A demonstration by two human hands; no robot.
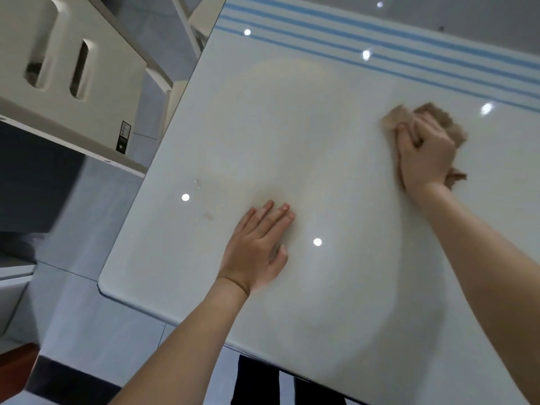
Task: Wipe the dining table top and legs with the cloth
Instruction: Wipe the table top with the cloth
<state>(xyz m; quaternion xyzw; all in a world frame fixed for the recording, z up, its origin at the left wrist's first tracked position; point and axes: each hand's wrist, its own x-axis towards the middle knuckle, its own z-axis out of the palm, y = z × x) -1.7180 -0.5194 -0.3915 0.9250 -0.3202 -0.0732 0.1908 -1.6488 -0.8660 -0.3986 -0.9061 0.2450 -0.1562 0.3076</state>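
1. The cloth, tan and bunched, is gripped by the right hand. The fingers are curled over it, and it is pressed onto the table top.
2. Folds of the cloth are seen beyond the knuckles and beside the wrist; the rest is hidden beneath the palm.
3. The cloth is held on the far right part of the glossy white top, just short of the blue stripes.
4. The left hand is laid flat on the top with fingers straight and nothing held. It is well apart from the cloth and closer to the near edge.
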